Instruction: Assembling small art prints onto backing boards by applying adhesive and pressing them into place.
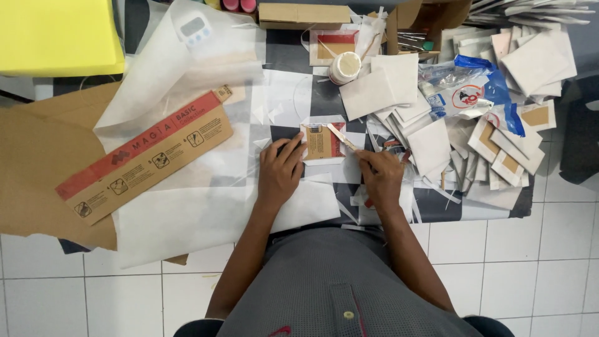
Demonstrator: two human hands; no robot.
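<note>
— Where's the piece being worked on?

— The small cardboard square [321, 141], brown with red bands, lies flat on white paper near the middle of the desk's near edge. The left hand [279, 171] rests beside it, fingers [292, 147] together and pressing down at its left edge. The right hand [380, 175] has its fingers closed around a flat wooden stick [342, 136], whose tip lies on the square's right edge.

— What could go wrong here?

— I'd judge the square could slide or twist under the stick, since only fingertips pin one side. If there is paste on the stick, it could smear the white sheet [206, 215] below, which looks thin and creases easily.

— And around it?

— Just beyond sits a small round tub [344, 67] with a pale, creamy surface. To the right, a loose heap of white wrapped squares [499, 143] spreads toward the right edge, some showing brown card centres, with a crinkled clear-and-blue plastic bag [468, 90] on top. Left of the hands lies a long flattened cardboard strip [146, 156], brown and red, stiff and matte, on translucent paper. A yellow foam block [59, 34] fills the far left corner, and a small white timer [193, 29] lies near it.
</note>
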